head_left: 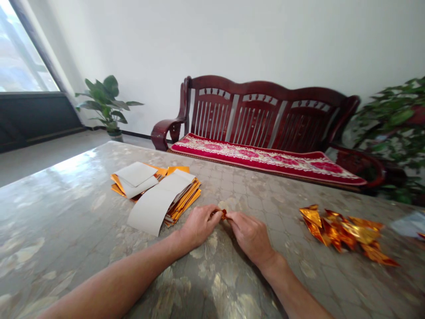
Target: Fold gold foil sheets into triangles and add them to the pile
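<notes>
My left hand [202, 223] and my right hand [250, 235] meet over the middle of the table, fingers pinched. Between their fingertips is a small piece of orange-gold foil paper [224, 214], mostly hidden by the fingers. Close to my left hand lies a loose stack of foil paper sheets [184, 199], orange-gold on one side and pale grey on the other. One pale sheet [149, 210] sticks out toward me. Off to the right of my right hand sits a pile of folded shiny foil pieces [348, 232].
The patterned table [83, 235] spreads around my hands. A crumpled clear plastic bag [410, 223] is at the right. Beyond the far edge stands a dark red wooden bench [255, 119] with a red floral cushion [265, 157]. Potted plants [108, 104] flank it.
</notes>
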A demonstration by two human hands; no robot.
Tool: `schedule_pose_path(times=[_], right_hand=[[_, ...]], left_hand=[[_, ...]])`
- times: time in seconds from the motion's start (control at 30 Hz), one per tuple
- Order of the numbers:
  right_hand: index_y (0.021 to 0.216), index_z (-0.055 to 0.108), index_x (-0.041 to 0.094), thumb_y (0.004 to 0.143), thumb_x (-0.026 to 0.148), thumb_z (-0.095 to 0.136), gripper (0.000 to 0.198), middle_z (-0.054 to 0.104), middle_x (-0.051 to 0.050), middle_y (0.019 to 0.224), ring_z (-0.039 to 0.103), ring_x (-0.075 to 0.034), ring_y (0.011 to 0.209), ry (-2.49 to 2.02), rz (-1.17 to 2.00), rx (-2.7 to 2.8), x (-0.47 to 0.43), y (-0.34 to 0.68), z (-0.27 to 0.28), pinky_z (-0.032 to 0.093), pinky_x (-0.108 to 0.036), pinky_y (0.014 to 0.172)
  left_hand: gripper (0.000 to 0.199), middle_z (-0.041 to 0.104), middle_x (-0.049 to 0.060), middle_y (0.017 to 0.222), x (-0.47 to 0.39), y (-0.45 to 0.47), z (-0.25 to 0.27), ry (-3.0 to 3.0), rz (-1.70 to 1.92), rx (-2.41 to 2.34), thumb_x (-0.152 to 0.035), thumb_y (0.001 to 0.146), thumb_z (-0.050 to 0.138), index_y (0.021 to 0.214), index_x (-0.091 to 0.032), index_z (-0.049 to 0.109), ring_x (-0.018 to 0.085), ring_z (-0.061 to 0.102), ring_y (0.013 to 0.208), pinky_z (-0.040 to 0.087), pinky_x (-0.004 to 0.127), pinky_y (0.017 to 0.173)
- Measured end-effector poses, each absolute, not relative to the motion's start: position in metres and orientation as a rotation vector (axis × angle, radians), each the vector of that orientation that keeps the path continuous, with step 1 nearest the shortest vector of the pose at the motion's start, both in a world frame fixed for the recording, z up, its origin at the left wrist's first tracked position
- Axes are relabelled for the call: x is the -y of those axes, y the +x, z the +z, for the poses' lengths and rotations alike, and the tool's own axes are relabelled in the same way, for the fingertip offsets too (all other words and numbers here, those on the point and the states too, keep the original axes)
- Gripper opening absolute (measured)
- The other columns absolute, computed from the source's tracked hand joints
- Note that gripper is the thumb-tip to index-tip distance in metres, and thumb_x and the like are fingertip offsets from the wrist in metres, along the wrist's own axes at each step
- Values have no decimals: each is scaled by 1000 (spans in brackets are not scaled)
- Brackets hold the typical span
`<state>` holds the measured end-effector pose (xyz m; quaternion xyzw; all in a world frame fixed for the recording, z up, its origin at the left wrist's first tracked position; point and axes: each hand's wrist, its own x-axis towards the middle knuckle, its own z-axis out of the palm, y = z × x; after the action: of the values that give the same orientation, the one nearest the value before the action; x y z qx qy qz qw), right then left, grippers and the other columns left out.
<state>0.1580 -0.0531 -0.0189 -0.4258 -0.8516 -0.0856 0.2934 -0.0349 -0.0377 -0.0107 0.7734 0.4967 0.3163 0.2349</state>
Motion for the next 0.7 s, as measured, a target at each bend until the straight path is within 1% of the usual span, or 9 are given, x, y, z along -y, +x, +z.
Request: schedule_pose_path(times=[0.07,0.13,0.37,0.5,0.6,0.7], right_hand=[[96,68,21,97,17,50,19,73,-3,83,67,-16,73,-1093,-254,2309,53,157,-19,45,-26,69],[97,68,21,97,17,50,19,72,-3,82,66,-16,74,-1075,-256,2326,53,157,-19,44,-26,69],[101,68,21,96,17,52,17,72,-2,87,66,-16,78,-1095,-196,2298,51,159,-23,44,-26,72],[100,69,21,96,15,51,19,72,-2,87,66,-15,77,-1066,-218,2310,51,160,-21,44,-25,71],[95,69,22,95,13,51,20,73,-2,86,65,-15,76,-1057,-242,2322,52,159,-18,43,-25,70],[96,70,21,94,11,52,21,74,-2,87,66,-15,76,-1039,-269,2298,51,160,-17,43,-24,70]], left_hand=[[32,75,4,86,37,-33,-9,2103,854,-1407,-30,95,44,84,-20,72,18,66,79,42,25,70],[31,75,4,83,36,-32,-9,2074,859,-1459,-28,93,45,81,-19,72,17,66,77,41,25,69],[27,75,3,81,34,-35,-12,1992,869,-1487,-20,81,49,89,-19,75,17,66,73,42,24,66],[28,75,2,81,30,-37,-12,1958,874,-1481,-18,75,50,87,-18,75,17,65,74,42,24,67],[28,74,2,76,27,-38,-11,1915,876,-1485,-18,74,49,84,-17,76,17,64,70,41,24,63],[29,70,1,65,26,-38,-10,1887,875,-1484,-18,76,47,81,-16,76,15,61,63,38,23,59]])
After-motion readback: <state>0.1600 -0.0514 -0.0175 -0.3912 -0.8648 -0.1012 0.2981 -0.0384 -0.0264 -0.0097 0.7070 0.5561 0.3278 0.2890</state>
